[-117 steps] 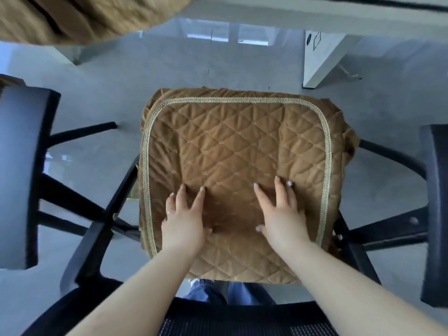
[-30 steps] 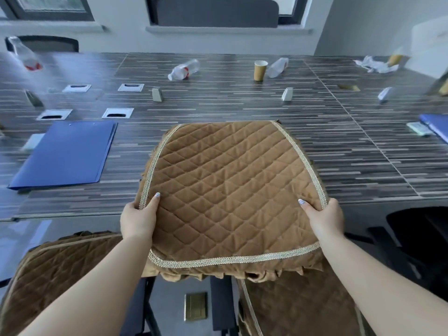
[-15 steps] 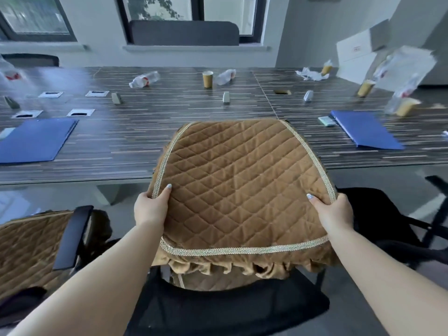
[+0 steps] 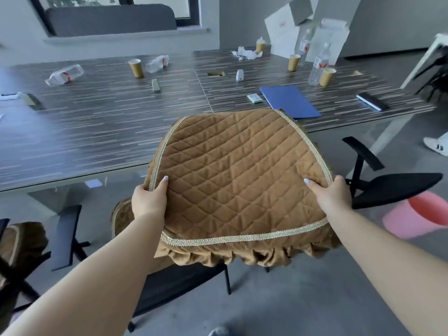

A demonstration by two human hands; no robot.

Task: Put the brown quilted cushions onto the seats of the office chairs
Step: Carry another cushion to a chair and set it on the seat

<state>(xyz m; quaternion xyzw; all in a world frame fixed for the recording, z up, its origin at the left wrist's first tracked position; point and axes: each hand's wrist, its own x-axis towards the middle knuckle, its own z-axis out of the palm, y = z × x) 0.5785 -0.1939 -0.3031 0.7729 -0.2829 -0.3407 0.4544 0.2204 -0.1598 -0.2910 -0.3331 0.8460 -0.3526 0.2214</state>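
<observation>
Cushion (image 4: 240, 180) held up in the air is the one in play: brown, quilted, with a pale braid border and a ruffled skirt hanging from its near edge. The left hand (image 4: 149, 202) grips its left edge, thumb on top and fingers curled beneath; the right hand (image 4: 333, 194) pinches the right edge the same way. It hangs roughly level in front of the person, above the floor and just short of the table (image 4: 101, 122).

Outward from the hands, a bare black chair (image 4: 397, 187) stands to the right, its seat uncovered, with a pink bin (image 4: 417, 214) on the floor beside it. Behind the held cushion a second cushion (image 4: 122, 219) peeks out on a chair, and a third (image 4: 17, 241) sits on a chair at the far left edge.

Likely trouble: the loose skirt could snag on the bare chair's armrest or fold under as the cushion comes down, leaving it bunched or crooked. Held only at two edges, the soft pad may sag in the middle and land off-centre.

Counted: three cushions in view, one uncovered seat. On the table, four paper cups, about four plastic bottles (two lying, two upright), one blue folder (image 4: 289, 100).
</observation>
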